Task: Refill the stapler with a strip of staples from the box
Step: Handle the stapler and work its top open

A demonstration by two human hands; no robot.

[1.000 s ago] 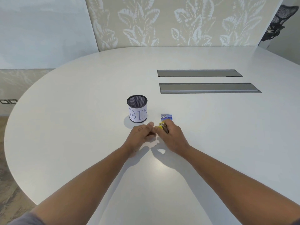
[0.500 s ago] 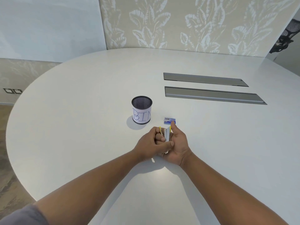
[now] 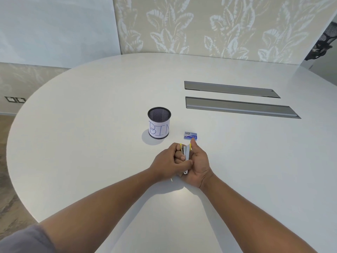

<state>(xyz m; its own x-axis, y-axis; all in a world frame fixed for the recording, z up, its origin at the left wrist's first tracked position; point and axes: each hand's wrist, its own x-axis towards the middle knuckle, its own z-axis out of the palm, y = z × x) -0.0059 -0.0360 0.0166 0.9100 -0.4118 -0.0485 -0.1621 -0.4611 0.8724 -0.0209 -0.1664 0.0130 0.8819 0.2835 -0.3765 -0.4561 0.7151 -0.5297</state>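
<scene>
**Prying the stapler open**

Gripping now with both hands, left hand (image 3: pixel 168 158) and right hand (image 3: pixel 197 164) curled around the small yellow-and-metal stapler (image 3: pixel 186 154), lifted off the white table (image 3: pixel 91 143) since a second ago. Leaving the little blue staple box (image 3: pixel 190 135) untouched just beyond; loading probably coming next.

- table (image 3: pixel 91 143): smooth white top w/ slight sheen
- cup (image 3: pixel 159 115): black wire mesh, white paper wrap
- stapler (image 3: pixel 186 155): bare shiny metal, yellow plastic ends
- box (image 3: pixel 190 135): printed blue card
- slot covers (image 3: pixel 237 107): grey brushed-looking metal
</scene>
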